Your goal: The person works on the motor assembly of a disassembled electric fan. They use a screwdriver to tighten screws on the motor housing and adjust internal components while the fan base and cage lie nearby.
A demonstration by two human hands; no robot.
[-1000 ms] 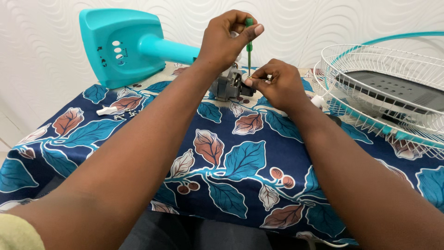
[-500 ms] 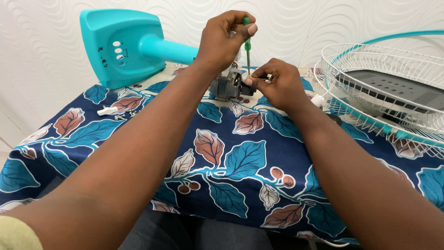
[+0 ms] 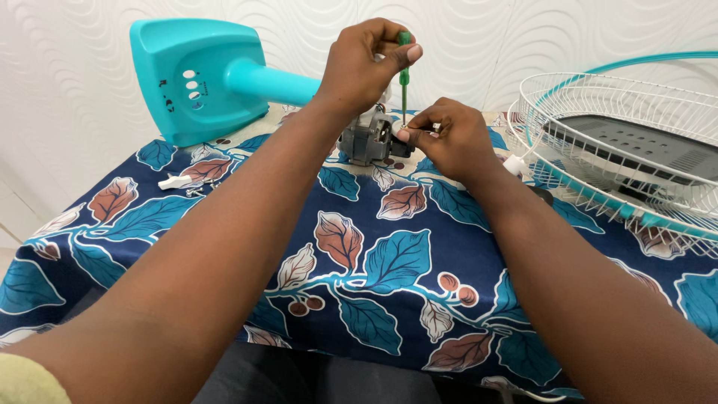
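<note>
The small grey motor (image 3: 368, 140) sits on the leafy blue cloth (image 3: 374, 254), right under both hands. The left hand (image 3: 364, 66) is closed around a green screwdriver (image 3: 404, 75), holding it straight up. The right hand (image 3: 449, 138) pinches the motor's end, just beside the tip. A teal fan stand (image 3: 202, 75) lies left of the hands; a white wire fan guard (image 3: 621, 142) sits to the right.

Two bare hands are working on a small fan motor on a cloth-covered table.

The left hand (image 3: 366, 63) is gripping a thin green-handled screwdriver (image 3: 404, 75) upright, its tip pointing down at the grey metal fan motor (image 3: 368, 141). The right hand (image 3: 449, 138) is pinching the motor beside the tip. A turquoise plastic fan base (image 3: 198, 78) is lying behind, a white wire fan guard (image 3: 621, 150) at right, on the dark blue leaf-patterned cloth (image 3: 389, 262).
</note>
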